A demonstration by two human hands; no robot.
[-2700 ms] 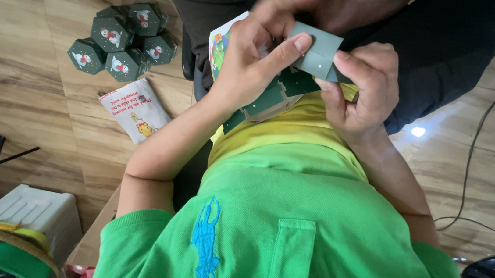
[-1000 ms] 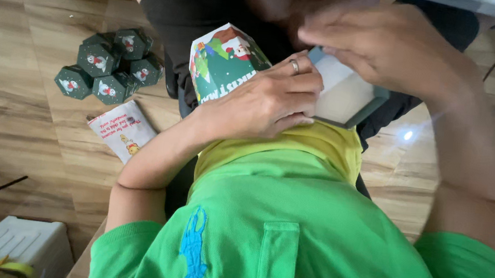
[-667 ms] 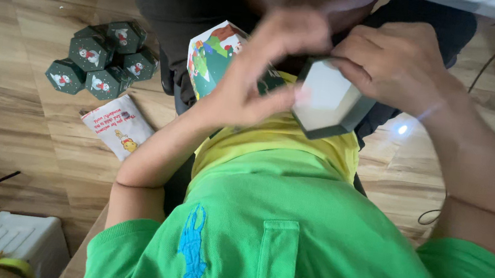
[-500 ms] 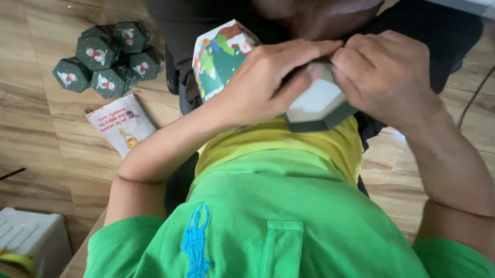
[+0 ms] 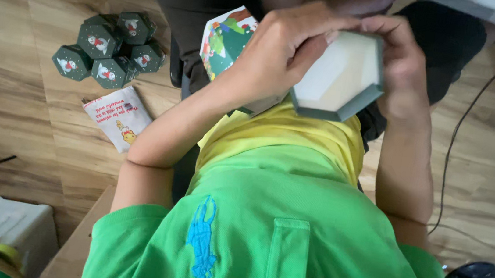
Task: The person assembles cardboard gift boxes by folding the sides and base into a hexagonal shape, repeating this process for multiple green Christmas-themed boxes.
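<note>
Two hands' fingers closed around hexagonal box (image 5: 341, 75), wood floor (image 5: 12, 102), stacked green boxes (image 5: 110, 48), black cable (image 5: 466, 125)

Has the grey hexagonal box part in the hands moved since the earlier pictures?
Yes. The hexagonal box part has turned its white inside to the camera, while the green boxes stay on the floor.

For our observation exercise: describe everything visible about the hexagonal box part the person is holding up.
The grey-green hexagonal cardboard box part looks like a shallow tray or lid: a low grey-green rim around a plain white inside, which faces the camera. It is empty, tilted and held in the air above the yellow cloth. The left hand and right hand grip it at its edges.
</note>
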